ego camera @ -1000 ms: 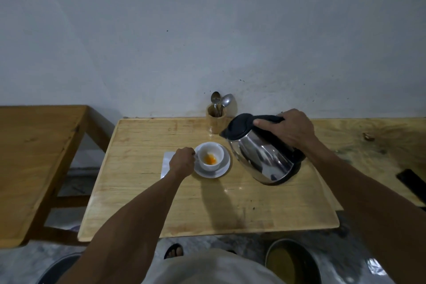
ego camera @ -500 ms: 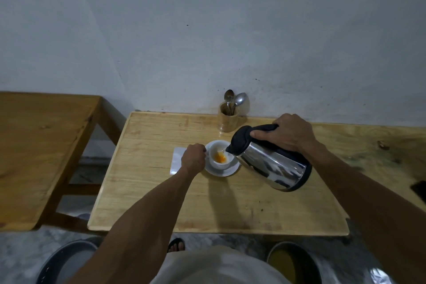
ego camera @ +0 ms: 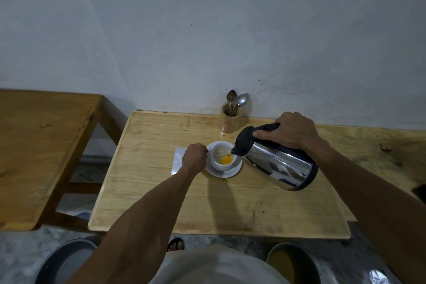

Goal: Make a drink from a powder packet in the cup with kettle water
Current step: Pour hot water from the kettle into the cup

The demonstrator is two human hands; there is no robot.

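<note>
A white cup (ego camera: 220, 165) stands on a white saucer (ego camera: 231, 172) in the middle of the wooden table (ego camera: 161, 200). Orange powder and a little liquid lie in the cup's bottom. My left hand (ego camera: 194, 159) grips the cup at its left side, where the handle is hidden. My right hand (ego camera: 291, 130) grips the black handle of a steel kettle (ego camera: 279, 163), which is tilted left with its spout over the cup's right rim. A silvery packet (ego camera: 178, 161) lies flat just left of the saucer, partly under my left hand.
A wooden holder (ego camera: 230, 120) with two spoons stands at the wall behind the cup. A second wooden table (ego camera: 41, 145) is on the left. Round metal basins (ego camera: 62, 260) sit on the floor near my feet. A dark object (ego camera: 420, 191) lies at the right edge.
The kettle has swung left and tipped further, bringing its spout from beside the cup to over the rim. My left hand has stayed on the cup.
</note>
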